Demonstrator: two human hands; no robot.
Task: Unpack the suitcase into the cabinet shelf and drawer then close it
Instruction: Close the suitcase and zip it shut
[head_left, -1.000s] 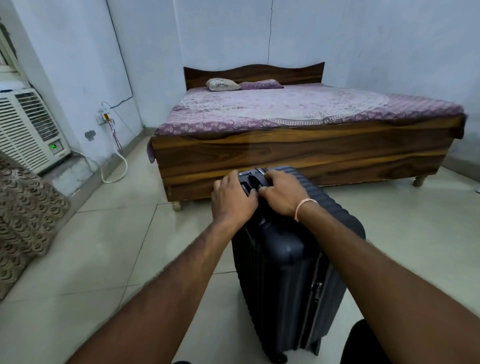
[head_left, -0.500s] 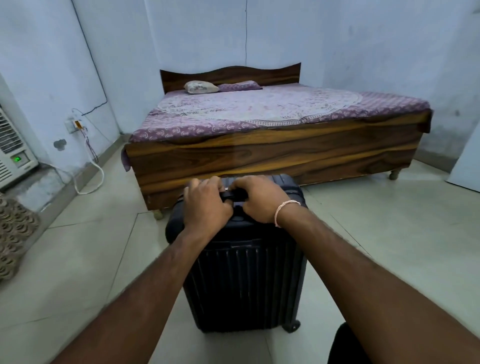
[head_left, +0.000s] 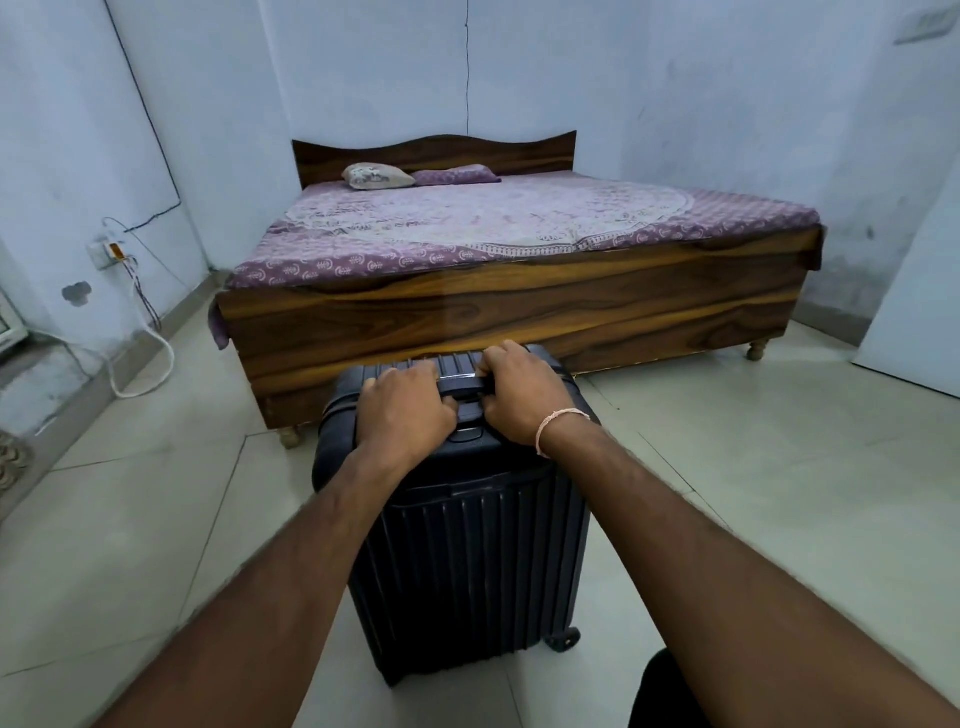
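Observation:
A dark ribbed hard-shell suitcase (head_left: 467, 561) stands upright and closed on the tiled floor in front of me, one wheel showing at its lower right. My left hand (head_left: 402, 410) and my right hand (head_left: 519, 397) both grip the handle (head_left: 462, 387) on its top, side by side, fingers curled over it. A thin bracelet circles my right wrist. No cabinet, shelf or drawer is in view.
A wooden bed (head_left: 519, 306) with a purple patterned cover and two pillows stands just behind the suitcase. A wall socket with cables (head_left: 111, 252) hangs on the left wall, a white cable looping onto the floor. A white panel (head_left: 914, 312) leans at the right.
The suitcase has turned so its broad ribbed face is toward me. The view has swung to the right, and the air cooler and patterned fabric on the left have left the frame.

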